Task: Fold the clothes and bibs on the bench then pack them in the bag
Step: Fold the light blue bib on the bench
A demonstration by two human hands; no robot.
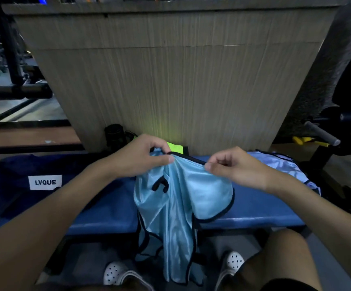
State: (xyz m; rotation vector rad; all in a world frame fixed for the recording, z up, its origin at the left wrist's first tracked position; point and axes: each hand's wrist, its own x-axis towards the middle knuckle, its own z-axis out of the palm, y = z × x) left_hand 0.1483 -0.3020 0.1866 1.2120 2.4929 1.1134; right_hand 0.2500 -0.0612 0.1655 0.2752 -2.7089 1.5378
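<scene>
While both hands hold it up by one black-bound edge, the light blue bib hangs over the middle of the bench. Left hand and right hand are near each other and roughly level. The fingers of each are pressed thumb to forefinger, pinching the black trim, with the remaining ones loosely curled.

Between the two pinches the trim runs left to right. From that line the cloth falls downward and toward the person. Its long axis is near vertical, crossing the bench's front edge and ending between the white shoes on the floor. Laying it flat for folding would therefore seem to call for drawing the hands apart and lifting the hanging length onto the seat.

The navy bag, labelled LVQUE, lies at the left by the bench's end, nearer the left hand. A second pale bib lies on the bench beyond the right hand.

Obscured: the bib's lower end is bunched in shadow. The held edge is possibly a neck or arm opening, but the folds do not settle which. A neon green cloth shows only as a corner behind the left hand, and the bag's mouth cannot be made out.
</scene>
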